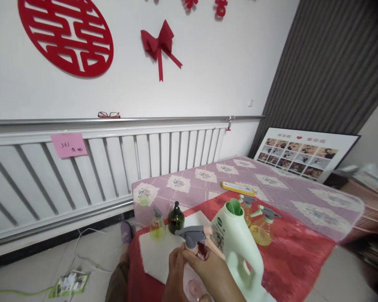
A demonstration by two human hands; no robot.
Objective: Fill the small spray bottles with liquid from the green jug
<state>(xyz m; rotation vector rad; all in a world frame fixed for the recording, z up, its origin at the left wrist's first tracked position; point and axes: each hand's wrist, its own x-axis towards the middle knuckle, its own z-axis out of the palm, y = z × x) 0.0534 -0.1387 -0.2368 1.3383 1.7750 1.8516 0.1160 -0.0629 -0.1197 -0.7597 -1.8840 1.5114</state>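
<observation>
Two hands, left (175, 272), right (214, 274), seemingly cupped round spray bottle (192, 235)

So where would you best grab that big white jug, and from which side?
Probably by the narrow neck under the green spout of the white jug, coming from above and its right: it stands upright, widening downward, while the left hand and right hand hold a spray bottle close at its left.

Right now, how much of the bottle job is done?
Done, it seems: the white jug stands open. In hand: the left hand and right hand hold the grey-topped pink spray bottle. Maybe left: the yellow spray bottles standing on the red cloth.
</observation>
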